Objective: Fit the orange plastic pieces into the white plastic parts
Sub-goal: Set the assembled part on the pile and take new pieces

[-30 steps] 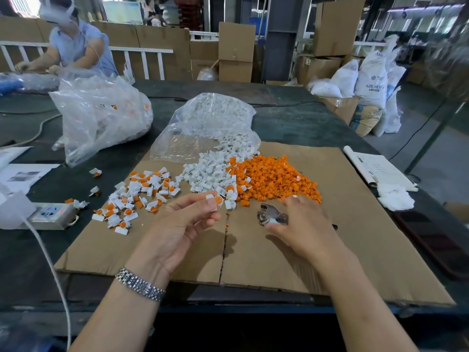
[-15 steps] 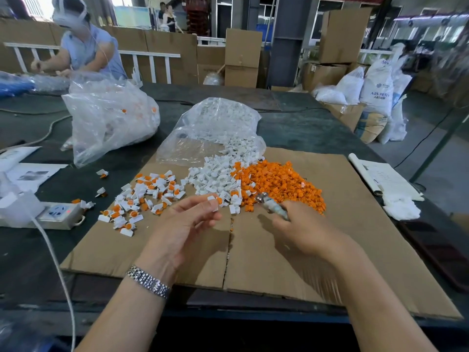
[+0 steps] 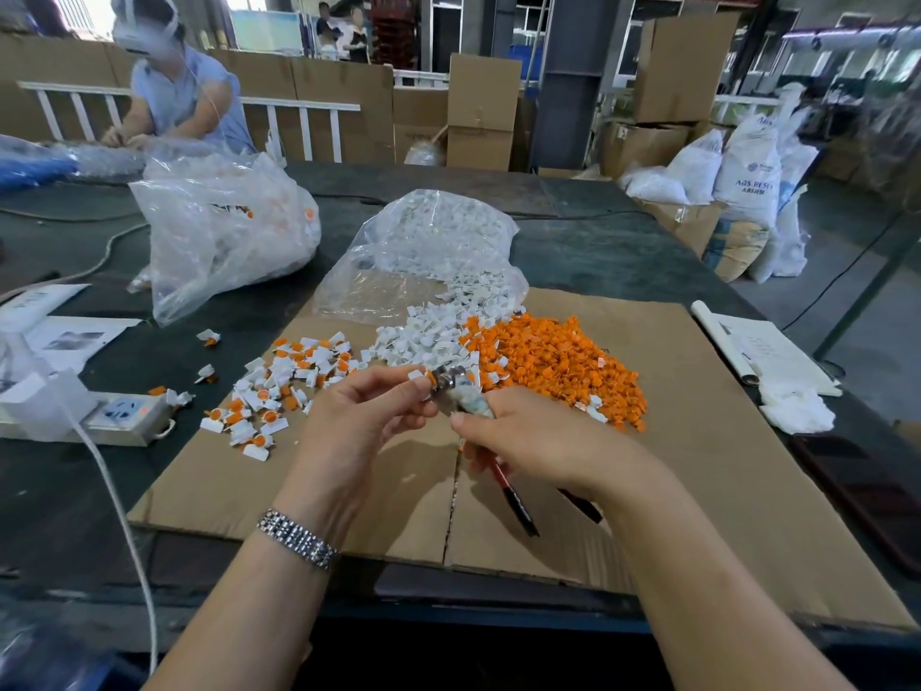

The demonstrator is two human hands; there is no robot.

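Pinching a small white plastic part with orange insert (image 3: 422,377) in the left hand (image 3: 366,421); gripping red-handled metal pliers (image 3: 458,394) in the right hand (image 3: 536,441), handles partly hidden.

Even indoor daylight, soft shadows, wide-angle bend at the edges.

Light enters from bright openings along the back wall, where the window (image 3: 84,7) at the top left corner is blown out to white. The cardboard sheet (image 3: 697,441) is evenly lit and sharp at its middle, with only faint soft shadows under the arms near its front edge. The clear plastic bag (image 3: 219,231) near the table's left edge carries pale glare on its folds. The white railing (image 3: 279,104) bows, and the far right background is smeared and hazy. The bottom corners fall dark and blurred.
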